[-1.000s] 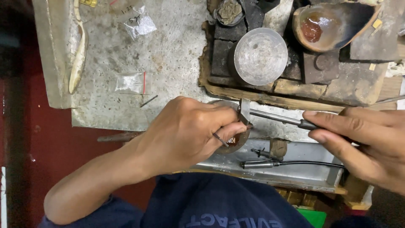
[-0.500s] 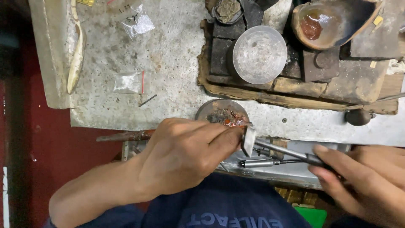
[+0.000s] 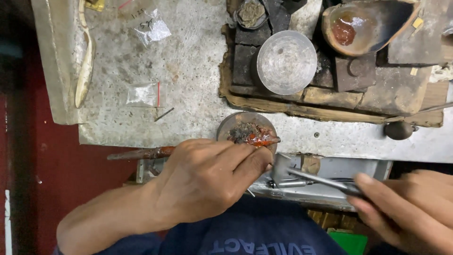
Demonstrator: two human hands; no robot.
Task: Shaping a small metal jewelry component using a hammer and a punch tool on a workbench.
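The grey, stained worktop fills the upper half of the frame. At the lower centre, the left hand is closed around a rusty rod whose long axis runs left to right; its orange tip lies over a small round dish. The right hand, lower right, pinches grey tweezers pointing left toward that tip, just beside it.

Speckled grey bench with plastic bags, charred board, round dish.
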